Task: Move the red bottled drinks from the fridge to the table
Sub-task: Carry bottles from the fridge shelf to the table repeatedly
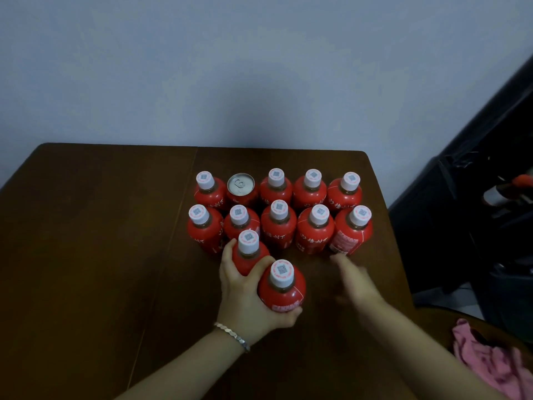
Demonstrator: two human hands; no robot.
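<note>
Several red bottles with white caps stand upright in two rows on the dark wooden table (86, 226). A red can (240, 186) with a silver top stands in the back row. My left hand (245, 293) grips two red bottles at once, one (249, 252) between thumb and fingers and one (282, 287) nearer me, both resting on the table in front of the rows. My right hand (353, 278) is blurred, open and holding nothing, just in front of the rightmost bottle (353, 230) of the front row.
A dark fridge or shelf unit (476, 212) stands open at the right, with a red bottle (522, 180) inside. A pink cloth (487, 362) lies on a round surface at the lower right. A grey wall lies behind the table.
</note>
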